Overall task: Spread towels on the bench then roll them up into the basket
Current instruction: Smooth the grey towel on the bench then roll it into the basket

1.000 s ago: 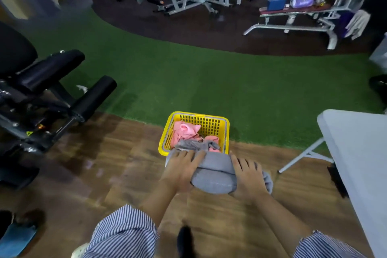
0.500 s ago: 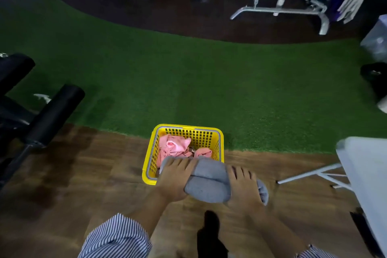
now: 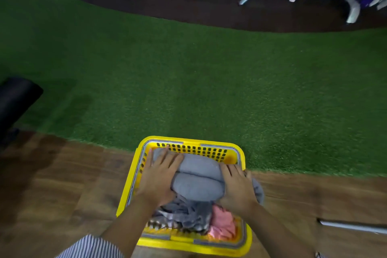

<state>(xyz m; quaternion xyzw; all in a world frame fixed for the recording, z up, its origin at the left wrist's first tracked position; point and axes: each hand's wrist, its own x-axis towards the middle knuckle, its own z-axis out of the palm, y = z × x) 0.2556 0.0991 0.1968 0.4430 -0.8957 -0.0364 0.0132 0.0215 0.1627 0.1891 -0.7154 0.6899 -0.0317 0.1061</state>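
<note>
The step in hand is stowing: the left hand (image 3: 158, 178) and right hand (image 3: 236, 187), fingers spread flat, press the rolled grey towel (image 3: 198, 180) into the yellow basket (image 3: 240, 153). Next likely calls for letting go and fetching another towel.

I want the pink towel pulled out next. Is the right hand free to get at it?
Probably not yet: the right hand is pressing the rolled grey towel into the yellow basket. The pink towel lies uncovered just below its wrist.

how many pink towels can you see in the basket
1: a pink towel lies crumpled at the near right of the yellow basket, beside loose grey cloth. Others may be hidden underneath.
</note>
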